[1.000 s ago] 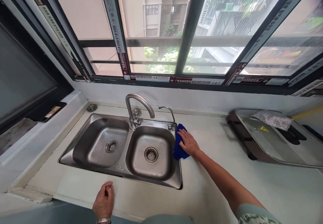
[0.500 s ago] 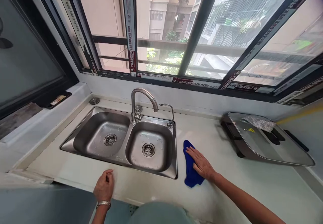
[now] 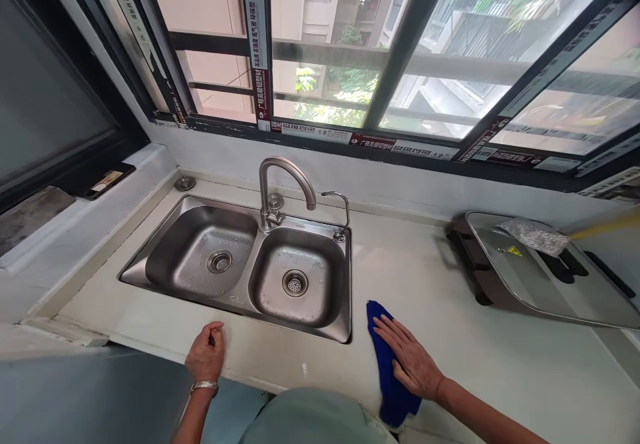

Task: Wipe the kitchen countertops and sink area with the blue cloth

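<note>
- Pale kitchen countertop (image 3: 450, 297) fills the view beneath a wide window; items are listed from near to far.
- At 6 o'clock, nearest the body, the left hand (image 3: 206, 359) is rested on the counter's front edge, fingers curled loosely in, nothing held; a metal watch band (image 3: 205, 386) is worn on its wrist.
- At 5 o'clock, the right hand (image 3: 411, 359) is laid flat, fingers spread and pressed down on a blue cloth (image 3: 390, 371), which lies on the counter just right of the sink's front corner and reaches the counter's near edge.
- Wiping of the counter is judged to be the step in hand; the next stroke would call for steady downward pressure so the cloth is kept under the palm and not dragged off the edge.
- At 11 o'clock, a double steel sink (image 3: 240, 267) is set in the counter, droplets in both bowls.
- Beyond it, a curved tap (image 3: 285, 184) and a thin smaller tap (image 3: 340, 212) are mounted.
- At 2 o'clock, well apart, a glass-lidded cooker (image 3: 540, 277) is seen, a grey cloth (image 3: 535, 234) on it.
</note>
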Motion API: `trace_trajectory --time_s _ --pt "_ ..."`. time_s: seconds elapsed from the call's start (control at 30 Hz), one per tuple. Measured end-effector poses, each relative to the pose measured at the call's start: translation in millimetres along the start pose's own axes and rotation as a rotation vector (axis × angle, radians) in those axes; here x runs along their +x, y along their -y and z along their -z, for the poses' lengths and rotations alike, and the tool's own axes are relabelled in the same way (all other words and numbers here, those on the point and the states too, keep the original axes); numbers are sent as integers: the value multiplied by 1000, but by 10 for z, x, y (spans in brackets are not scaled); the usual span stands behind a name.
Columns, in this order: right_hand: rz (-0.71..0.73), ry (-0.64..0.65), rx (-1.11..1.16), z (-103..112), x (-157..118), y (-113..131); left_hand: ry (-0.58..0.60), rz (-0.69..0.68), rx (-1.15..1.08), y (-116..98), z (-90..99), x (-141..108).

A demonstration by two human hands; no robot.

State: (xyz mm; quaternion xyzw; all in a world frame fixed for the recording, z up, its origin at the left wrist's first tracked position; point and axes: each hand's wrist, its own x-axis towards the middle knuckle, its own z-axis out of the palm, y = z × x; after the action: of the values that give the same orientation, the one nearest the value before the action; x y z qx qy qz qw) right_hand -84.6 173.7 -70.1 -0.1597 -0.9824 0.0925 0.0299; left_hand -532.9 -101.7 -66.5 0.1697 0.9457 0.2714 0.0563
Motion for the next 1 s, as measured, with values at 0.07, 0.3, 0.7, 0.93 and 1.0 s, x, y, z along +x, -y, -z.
trace_trajectory --time_s 0.07,0.3,0.7,0.93,1.0 --pt "14 5 5 0 52 32 -8 -7 -2 -16 15 -5" --pt "216 88 110 -37 567 382 -21 1 -18 -31 35 -50" --pt "212 142 167 -394 1071 935 -44 -152 -85 127 -17 -76" --pt "138 139 103 -532 1746 1609 -113 -274 -209 222 -71 -124" --pt "133 117 92 -555 1999 1838 -86 -247 -328 229 -35 -140"
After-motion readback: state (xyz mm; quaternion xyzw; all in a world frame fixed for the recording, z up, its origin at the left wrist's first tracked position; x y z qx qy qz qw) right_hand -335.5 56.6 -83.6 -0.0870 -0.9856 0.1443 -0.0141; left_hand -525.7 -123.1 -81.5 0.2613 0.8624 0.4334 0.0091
